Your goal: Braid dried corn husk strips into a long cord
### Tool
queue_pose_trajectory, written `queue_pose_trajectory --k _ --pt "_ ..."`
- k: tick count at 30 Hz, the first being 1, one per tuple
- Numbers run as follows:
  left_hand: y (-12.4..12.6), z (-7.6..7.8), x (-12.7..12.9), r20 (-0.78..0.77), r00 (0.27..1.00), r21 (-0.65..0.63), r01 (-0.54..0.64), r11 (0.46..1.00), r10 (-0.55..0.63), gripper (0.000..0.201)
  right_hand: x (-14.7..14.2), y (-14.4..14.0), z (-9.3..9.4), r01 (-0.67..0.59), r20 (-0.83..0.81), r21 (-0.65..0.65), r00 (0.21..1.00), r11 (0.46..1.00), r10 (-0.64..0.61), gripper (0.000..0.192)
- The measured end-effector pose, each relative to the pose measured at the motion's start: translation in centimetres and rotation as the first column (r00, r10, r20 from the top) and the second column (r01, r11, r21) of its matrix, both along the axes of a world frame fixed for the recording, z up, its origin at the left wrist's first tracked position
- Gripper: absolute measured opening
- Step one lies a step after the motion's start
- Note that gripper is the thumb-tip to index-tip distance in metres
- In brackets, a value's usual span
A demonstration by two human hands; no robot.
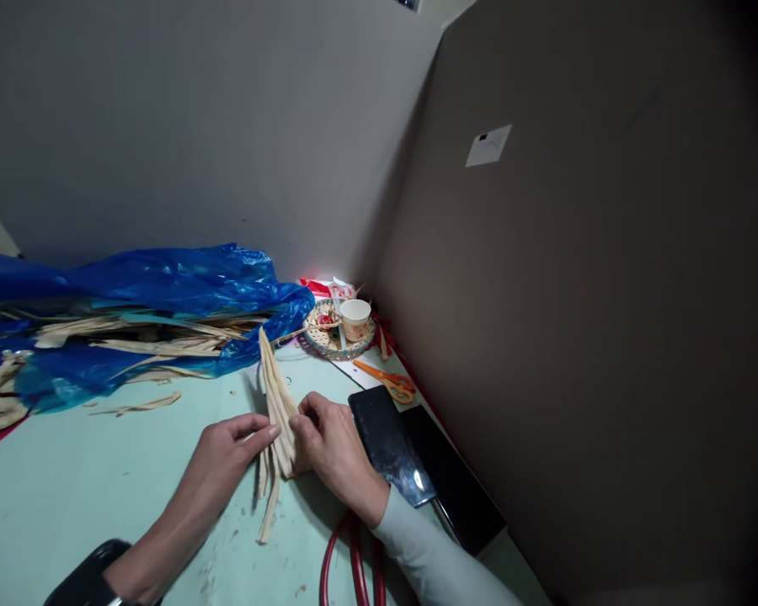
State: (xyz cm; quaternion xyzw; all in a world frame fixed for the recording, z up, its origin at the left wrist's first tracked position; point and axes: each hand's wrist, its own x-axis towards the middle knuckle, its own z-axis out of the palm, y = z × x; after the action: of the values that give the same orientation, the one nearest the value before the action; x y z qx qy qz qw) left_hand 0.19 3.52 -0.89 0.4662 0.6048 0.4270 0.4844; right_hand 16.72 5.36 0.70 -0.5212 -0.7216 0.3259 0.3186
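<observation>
A bundle of pale, dried plant-fibre strips (279, 404) stands upright between my hands, its loose ends hanging toward me over the light green table. My left hand (243, 438) pinches the strips from the left side, thumb and fingers closed on them. From the right, my right hand (328, 442) grips the same bundle with bent fingers. Part of the bundle is hidden behind my right fingers. A dark band sits on my left wrist, and a grey sleeve covers my right forearm.
Blue plastic sheeting (183, 273) holds more dried strips (164, 337) at the back left. A woven tray (325, 347) carries a paper cup (355, 320). Orange scissors (388, 380), a black phone (385, 438), a dark flat panel (458, 480) and red tubing (357, 560) lie at right. Partition walls enclose the table.
</observation>
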Motion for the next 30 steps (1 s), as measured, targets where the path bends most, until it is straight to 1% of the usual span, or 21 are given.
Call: queue_pose_trajectory --k 4,6,9,11,13,14,16,19,21,23,25,28,30 --pt "0.0 -0.4 -0.1 0.014 1.0 -0.024 -0.006 1.0 0.006 0.031 0.5 0.4 -0.3 0.05 -0.073 0.013 0.996 0.999 -0.049 0.016" --pt "-0.1 -0.3 -0.2 0.006 1.0 -0.041 -0.009 0.999 0.009 0.032 0.6 0.6 -0.6 0.037 -0.159 -0.032 0.986 0.999 -0.042 0.013" --pt "-0.2 -0.1 -0.2 -0.019 1.0 -0.039 -0.005 0.999 0.004 0.034 0.5 0.8 -1.0 -0.034 -0.364 -0.19 0.931 0.981 -0.038 0.006" --pt "-0.2 0.0 -0.2 -0.029 1.0 -0.02 0.004 1.0 -0.005 0.034 0.2 1.0 -1.2 -0.11 -0.485 -0.275 0.873 0.955 -0.04 0.013" --pt "-0.1 0.2 -0.2 -0.039 0.999 -0.005 0.011 1.0 -0.011 0.033 0.0 1.0 -1.4 -0.161 -0.54 -0.298 0.841 0.941 -0.028 0.02" --pt "-0.1 0.2 -0.1 -0.044 0.999 0.002 0.016 1.0 -0.016 0.032 -0.1 0.9 -1.4 -0.174 -0.54 -0.296 0.842 0.939 -0.014 0.023" --pt "0.0 0.3 0.0 -0.055 0.998 0.019 0.027 0.999 -0.026 0.031 -0.2 0.9 -1.6 -0.176 -0.487 -0.275 0.873 0.945 0.021 0.026" --pt "0.0 0.2 0.0 -0.054 0.998 0.029 0.032 0.999 -0.03 0.03 -0.1 0.7 -1.5 -0.126 -0.321 -0.209 0.945 0.97 0.054 0.02" --pt "0.0 0.1 -0.1 -0.033 0.999 0.024 0.036 0.999 -0.035 0.032 0.1 0.7 -1.2 -0.098 -0.241 -0.166 0.969 0.981 0.056 0.015" --pt "-0.1 -0.1 -0.2 -0.001 0.999 0.005 0.04 0.999 -0.04 0.034 0.4 0.6 -0.8 -0.111 -0.226 -0.169 0.972 0.979 0.071 0.015" --pt "-0.2 -0.1 -0.1 0.026 0.999 -0.023 0.036 0.999 -0.036 0.038 0.7 0.6 -0.5 -0.152 -0.253 -0.203 0.962 0.967 0.098 0.018" --pt "-0.4 0.4 0.0 0.066 0.997 -0.069 0.037 0.997 -0.033 0.042 0.7 0.6 -0.3 -0.212 -0.281 -0.248 0.949 0.945 0.139 0.021" --pt "-0.5 0.7 0.1 0.108 0.994 -0.083 0.045 0.996 -0.036 0.04 0.6 0.4 -0.3 -0.217 -0.262 -0.266 0.954 0.939 0.147 0.02"
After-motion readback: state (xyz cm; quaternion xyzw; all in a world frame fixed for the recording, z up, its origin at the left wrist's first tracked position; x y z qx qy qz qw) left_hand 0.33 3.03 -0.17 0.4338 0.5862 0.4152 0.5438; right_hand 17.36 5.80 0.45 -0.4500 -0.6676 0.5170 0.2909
